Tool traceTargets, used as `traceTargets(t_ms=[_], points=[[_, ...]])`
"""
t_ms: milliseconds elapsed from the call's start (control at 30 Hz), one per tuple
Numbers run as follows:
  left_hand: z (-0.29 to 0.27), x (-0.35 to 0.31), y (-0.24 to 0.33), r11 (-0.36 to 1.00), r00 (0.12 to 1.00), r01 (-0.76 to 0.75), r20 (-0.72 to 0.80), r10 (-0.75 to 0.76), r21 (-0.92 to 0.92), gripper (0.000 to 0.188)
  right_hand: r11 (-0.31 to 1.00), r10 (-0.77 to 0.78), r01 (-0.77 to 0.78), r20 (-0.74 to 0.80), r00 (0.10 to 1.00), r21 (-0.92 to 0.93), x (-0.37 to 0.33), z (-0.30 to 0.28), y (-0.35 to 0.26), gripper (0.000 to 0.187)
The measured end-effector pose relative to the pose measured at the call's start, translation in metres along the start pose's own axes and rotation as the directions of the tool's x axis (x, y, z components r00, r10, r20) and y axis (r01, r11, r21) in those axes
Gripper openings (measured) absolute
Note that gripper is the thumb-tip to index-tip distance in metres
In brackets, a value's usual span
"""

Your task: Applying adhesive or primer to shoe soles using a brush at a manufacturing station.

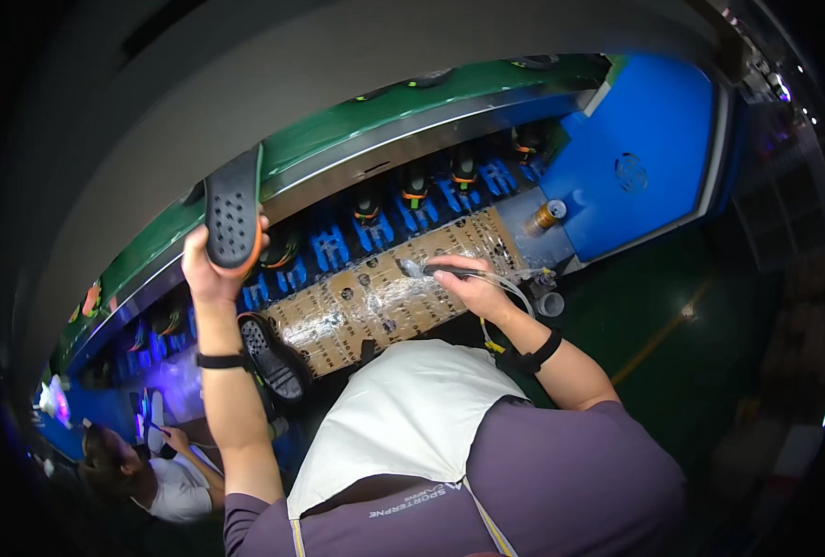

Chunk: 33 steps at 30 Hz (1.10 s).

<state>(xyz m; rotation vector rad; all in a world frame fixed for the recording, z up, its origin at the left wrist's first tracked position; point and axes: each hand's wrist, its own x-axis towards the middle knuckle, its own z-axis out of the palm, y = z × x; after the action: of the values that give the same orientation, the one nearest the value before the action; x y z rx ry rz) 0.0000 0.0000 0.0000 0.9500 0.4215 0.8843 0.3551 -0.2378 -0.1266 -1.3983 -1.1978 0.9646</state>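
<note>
My left hand (210,271) is raised over the green conveyor's near edge, fingers wrapped round the heel of a shoe sole (232,209). This sole is dark grey with small holes, and its heel end is orange. My right hand (476,291) grips a brush (450,270) with a dark handle, its pale bristles low over the covered bench; whether they touch it I cannot tell. A thin clear tube (515,290) runs back from the brush. Another dark sole (273,357), inner side up, lies at the bench's left end near my left forearm.
Brown printed paper under clear film covers the bench (338,320). Behind it, shoes (414,190) stand in a row on blue holders, below the green conveyor (338,130). A gold can (547,215) stands at the right beside a blue panel (654,158). Another person (167,473) works at lower left.
</note>
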Motion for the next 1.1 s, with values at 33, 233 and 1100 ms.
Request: traceTargets(t_ms=[33,233,1100], points=[[0.012,-0.022,-0.008,0.996,0.999,-0.044,0.008,0.045,-0.071,0.075,1.0,-0.019,0.019,0.003,1.0,0.024,0.002,0.007,-0.002,0.025],[0.038,-0.126,-0.062,0.976,0.994,-0.1,-0.065,0.089,-0.191,0.104,0.953,0.12,-0.14,0.092,0.989,0.269,0.026,0.032,-0.007,0.024],[0.038,-0.142,-0.129,0.86,0.828,-0.393,-0.533,0.177,-0.324,0.083,0.939,-0.164,0.015,0.41,0.897,0.343,0.083,0.215,-0.143,0.022]])
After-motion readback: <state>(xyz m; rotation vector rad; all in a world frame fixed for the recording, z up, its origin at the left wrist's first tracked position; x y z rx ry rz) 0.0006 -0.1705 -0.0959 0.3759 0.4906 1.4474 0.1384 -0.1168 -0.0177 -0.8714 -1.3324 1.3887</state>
